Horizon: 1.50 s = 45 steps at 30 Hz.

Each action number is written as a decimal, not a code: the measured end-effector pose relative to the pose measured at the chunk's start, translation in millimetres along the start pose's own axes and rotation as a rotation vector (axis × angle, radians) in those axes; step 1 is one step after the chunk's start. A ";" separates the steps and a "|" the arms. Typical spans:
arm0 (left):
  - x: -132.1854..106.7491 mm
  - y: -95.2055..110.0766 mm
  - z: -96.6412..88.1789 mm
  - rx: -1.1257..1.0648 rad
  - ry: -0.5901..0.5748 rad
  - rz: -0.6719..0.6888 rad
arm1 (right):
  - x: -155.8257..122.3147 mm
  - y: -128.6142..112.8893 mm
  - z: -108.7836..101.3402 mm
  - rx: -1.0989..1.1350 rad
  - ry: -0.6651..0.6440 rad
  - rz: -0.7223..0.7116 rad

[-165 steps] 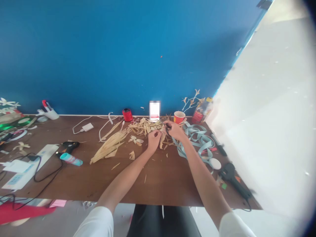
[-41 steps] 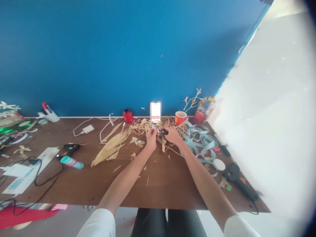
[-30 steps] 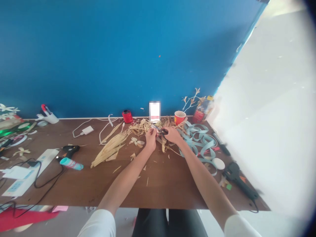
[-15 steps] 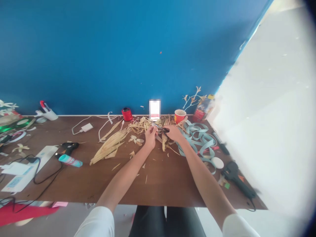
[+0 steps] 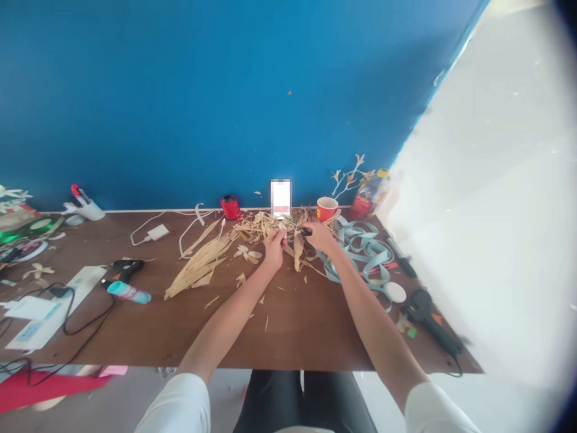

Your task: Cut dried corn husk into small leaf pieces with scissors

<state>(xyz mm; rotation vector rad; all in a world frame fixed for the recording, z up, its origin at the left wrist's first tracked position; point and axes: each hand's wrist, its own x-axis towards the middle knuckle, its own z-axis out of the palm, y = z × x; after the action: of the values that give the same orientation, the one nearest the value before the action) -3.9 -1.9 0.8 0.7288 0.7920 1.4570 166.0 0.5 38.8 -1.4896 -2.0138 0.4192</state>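
My left hand (image 5: 274,245) is closed in a pinch on a small pale piece of dried husk (image 5: 282,230), mostly hidden by the fingers. Just to its right, my right hand (image 5: 320,236) grips a pair of scissors (image 5: 305,230) by dark handles. The blades point left toward the pinched piece; whether they touch it I cannot tell. Behind both hands spreads a heap of dried husk scraps (image 5: 256,226). A bundle of long straw-coloured husks (image 5: 198,270) lies to the left, with a husk flower (image 5: 247,254) between it and my left hand.
Pale blue ribbon (image 5: 360,249) lies tangled on the right, near a glue gun (image 5: 430,322). A paper cup (image 5: 327,209), a lit phone (image 5: 281,198) and a red container (image 5: 231,207) line the blue wall. At left are a power strip (image 5: 58,310) and another glue gun (image 5: 127,269).
My right hand has shifted slightly up and away from the left, and the scissors show more apart from the left fingers. The left hand stays pinched in nearly the same place.
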 end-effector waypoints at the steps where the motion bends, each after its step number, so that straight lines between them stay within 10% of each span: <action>1: -0.3 -0.6 -0.2 0.007 -0.009 0.009 | 0.1 -0.3 1.3 0.032 0.021 0.010; 17: -12.2 -4.3 0.3 0.330 -0.093 0.164 | -54.5 -14.1 21.9 0.150 0.322 0.193; 45: 1.9 -10.5 -3.9 0.254 -0.009 0.141 | -61.2 -13.9 33.0 -0.291 0.179 0.274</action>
<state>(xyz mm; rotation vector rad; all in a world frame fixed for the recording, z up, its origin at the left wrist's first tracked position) -1.3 -0.2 -10.1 0.9997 0.9457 1.4928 146.9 -58.6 4.5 -1.9188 -1.7912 0.0954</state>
